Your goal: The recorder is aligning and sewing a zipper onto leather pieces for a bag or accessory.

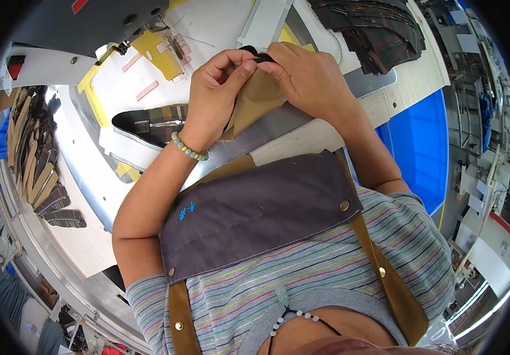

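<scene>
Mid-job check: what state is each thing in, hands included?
Left hand: pinching the cloth's dark upper edge.
Right hand: pinching that edge, close beside the left.
Tan cloth: held up, creased.
Dark checked piece: lying on the table, partly hidden by the left arm.
Right-hand cloth stack: pieces overlapping.
Left-hand cloth pile: loose, uneven.
Blue bin: partly hidden; contents unclear.
Apron: worn.

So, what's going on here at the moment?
A person's left hand and right hand are close together, pinching the dark upper edge of a tan piece. A dark-edged plaid piece lies near the left hand; whether it joins the tan one is hidden. A stack of dark plaid pieces lies beyond the right hand, and a blue bin stands to the right.
</scene>
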`<act>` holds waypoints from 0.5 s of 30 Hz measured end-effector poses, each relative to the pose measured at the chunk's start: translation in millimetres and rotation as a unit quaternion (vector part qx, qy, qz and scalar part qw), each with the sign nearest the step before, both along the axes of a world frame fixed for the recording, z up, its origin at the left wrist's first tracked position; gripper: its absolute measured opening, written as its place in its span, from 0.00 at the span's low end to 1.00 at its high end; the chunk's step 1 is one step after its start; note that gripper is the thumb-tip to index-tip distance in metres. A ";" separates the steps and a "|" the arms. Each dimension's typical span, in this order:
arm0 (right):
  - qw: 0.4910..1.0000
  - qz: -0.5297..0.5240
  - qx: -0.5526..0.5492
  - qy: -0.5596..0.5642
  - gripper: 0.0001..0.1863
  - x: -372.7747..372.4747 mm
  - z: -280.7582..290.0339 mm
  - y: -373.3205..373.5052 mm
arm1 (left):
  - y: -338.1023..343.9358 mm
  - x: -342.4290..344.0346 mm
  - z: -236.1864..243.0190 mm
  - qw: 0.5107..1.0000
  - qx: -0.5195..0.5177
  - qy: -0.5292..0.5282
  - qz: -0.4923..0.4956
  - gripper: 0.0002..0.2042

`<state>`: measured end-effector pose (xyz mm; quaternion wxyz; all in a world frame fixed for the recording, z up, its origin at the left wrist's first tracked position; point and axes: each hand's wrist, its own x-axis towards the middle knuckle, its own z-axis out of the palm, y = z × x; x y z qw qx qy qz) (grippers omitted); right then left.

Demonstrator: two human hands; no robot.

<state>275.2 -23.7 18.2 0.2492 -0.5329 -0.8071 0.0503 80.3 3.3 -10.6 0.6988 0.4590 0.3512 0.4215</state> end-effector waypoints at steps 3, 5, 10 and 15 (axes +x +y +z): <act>1.000 0.003 0.000 -0.005 0.15 1.3 -1.5 2.2 | 1.9 -3.5 -1.2 1.000 0.002 0.016 -0.020 0.08; 1.000 0.004 -0.006 0.003 0.15 1.6 -2.5 2.6 | 1.9 -3.6 -1.4 1.000 -0.001 0.016 -0.020 0.08; 0.999 0.024 -0.024 0.039 0.15 3.5 -1.5 5.4 | 0.8 -3.5 -4.7 1.000 0.014 0.007 -0.014 0.08; 0.994 0.029 -0.050 0.088 0.15 4.9 -6.4 4.7 | 2.0 -4.4 -2.8 0.999 0.013 0.024 -0.035 0.07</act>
